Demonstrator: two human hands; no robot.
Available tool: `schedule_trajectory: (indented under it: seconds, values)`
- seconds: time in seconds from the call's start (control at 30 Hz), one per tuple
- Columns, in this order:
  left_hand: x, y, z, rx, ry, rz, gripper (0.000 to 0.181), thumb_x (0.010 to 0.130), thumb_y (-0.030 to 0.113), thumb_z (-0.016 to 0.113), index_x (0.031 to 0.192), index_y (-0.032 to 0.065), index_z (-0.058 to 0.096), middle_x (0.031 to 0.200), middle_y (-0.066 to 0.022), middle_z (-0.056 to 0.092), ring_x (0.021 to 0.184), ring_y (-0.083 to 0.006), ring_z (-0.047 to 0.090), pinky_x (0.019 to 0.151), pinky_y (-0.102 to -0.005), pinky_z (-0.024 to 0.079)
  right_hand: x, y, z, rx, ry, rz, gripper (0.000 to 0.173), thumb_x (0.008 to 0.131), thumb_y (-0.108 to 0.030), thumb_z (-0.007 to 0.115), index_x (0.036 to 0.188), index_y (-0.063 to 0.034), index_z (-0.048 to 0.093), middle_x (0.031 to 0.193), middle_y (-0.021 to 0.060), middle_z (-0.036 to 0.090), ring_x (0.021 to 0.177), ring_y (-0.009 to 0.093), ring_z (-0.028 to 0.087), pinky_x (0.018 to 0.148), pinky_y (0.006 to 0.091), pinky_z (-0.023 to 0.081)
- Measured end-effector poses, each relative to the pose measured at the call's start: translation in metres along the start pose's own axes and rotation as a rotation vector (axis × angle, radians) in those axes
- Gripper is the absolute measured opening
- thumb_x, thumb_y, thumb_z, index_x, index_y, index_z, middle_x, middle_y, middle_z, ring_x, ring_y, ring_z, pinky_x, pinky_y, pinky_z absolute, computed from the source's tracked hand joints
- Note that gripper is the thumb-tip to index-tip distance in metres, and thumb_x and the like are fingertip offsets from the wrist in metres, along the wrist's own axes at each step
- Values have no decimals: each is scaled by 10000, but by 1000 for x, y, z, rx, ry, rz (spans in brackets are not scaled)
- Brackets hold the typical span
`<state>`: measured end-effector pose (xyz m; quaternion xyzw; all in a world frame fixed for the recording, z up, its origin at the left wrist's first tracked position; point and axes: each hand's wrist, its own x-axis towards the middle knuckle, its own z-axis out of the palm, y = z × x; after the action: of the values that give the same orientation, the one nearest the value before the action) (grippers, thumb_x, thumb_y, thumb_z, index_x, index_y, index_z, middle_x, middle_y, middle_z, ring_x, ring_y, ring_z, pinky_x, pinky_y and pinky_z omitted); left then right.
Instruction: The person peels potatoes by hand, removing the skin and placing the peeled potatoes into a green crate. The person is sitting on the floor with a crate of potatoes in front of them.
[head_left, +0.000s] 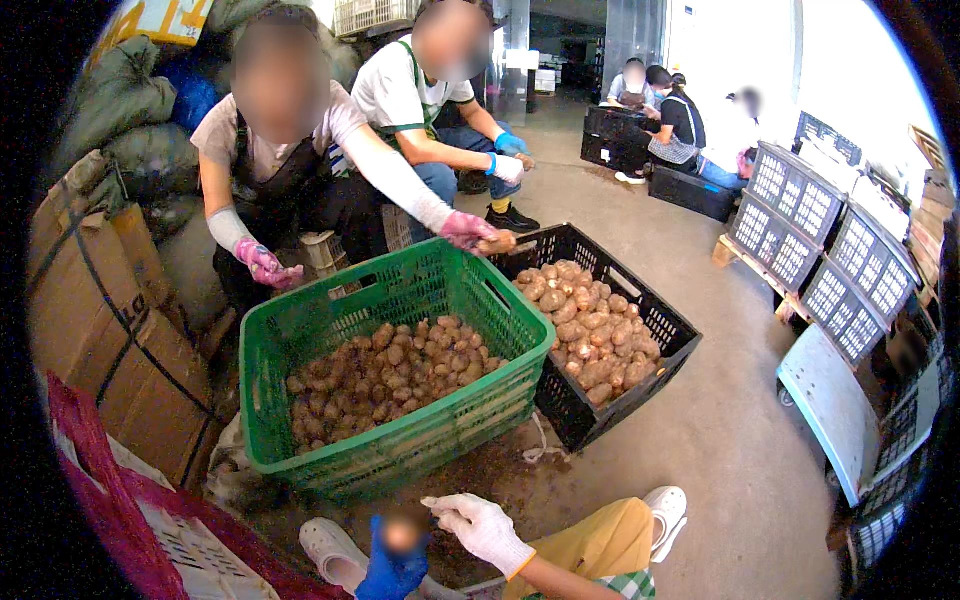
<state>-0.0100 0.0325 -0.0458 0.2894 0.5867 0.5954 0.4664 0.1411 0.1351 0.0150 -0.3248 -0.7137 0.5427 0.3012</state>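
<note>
My left hand (390, 562), in a blue glove, is low in the view, closed around a round, pale-topped tuber (401, 534) that is blurred. Beside it, my right hand (480, 529) wears a white knitted glove. Its fingers point left, above and apart from the tuber, and a pale tip shows at their end; whether they pinch something small is unclear. In front of me stands a green plastic crate (420, 439) partly filled with small brown taro corms (390, 375). A black plastic crate (675, 341) against its right side holds larger taro corms (592, 322).
Across the green crate, a person in pink-stained gloves (469, 231) holds a corm over the crates' adjoining rims. Another person (420, 97) sits behind. Strapped cardboard (112, 315) stands left. Stacked crates (787, 210) and a pale blue trolley platform (829, 405) are right. White string (544, 450) lies on the floor.
</note>
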Motion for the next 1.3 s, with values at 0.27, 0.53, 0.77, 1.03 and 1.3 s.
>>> schedule_trajectory:
  seconds: [0.27,0.53,0.77,1.03,1.3]
  values:
    - [-4,-1,-4,143,-40,26,569,794,654,461,920,111,571,707,-41,584,574,-174,537,491,-288,444,-2,-7,-4,10,-20,8,254,831,6,518,1064,-31,611,1027,111,634,892,181,625,768,281,510]
    - [-13,0,-3,50,-43,-4,625,776,701,445,934,111,577,740,-48,613,598,-193,565,504,-309,468,-7,-27,-9,-68,-80,20,400,801,-107,612,1195,-74,545,1112,108,602,976,190,597,851,303,476]
    - [-22,23,22,-35,-138,92,648,878,593,365,1295,97,360,1188,-106,509,1072,-233,504,934,-378,403,-5,-44,8,-298,-413,-104,745,736,-331,701,1362,-143,344,1365,109,403,1213,293,426,1003,342,349]
    - [-15,-8,5,-841,-188,-571,667,866,614,377,1270,86,428,1138,-91,555,1002,-213,553,864,-360,461,-8,-52,11,-178,-251,158,620,759,-349,648,1314,-194,419,1252,100,520,1104,283,530,913,354,433]
    - [-27,30,14,-48,73,-215,446,883,363,555,1180,38,484,1038,-94,591,794,-148,579,701,-303,484,-4,-37,3,-96,22,186,512,763,-246,656,1227,-83,512,1042,132,612,968,210,584,866,307,441]
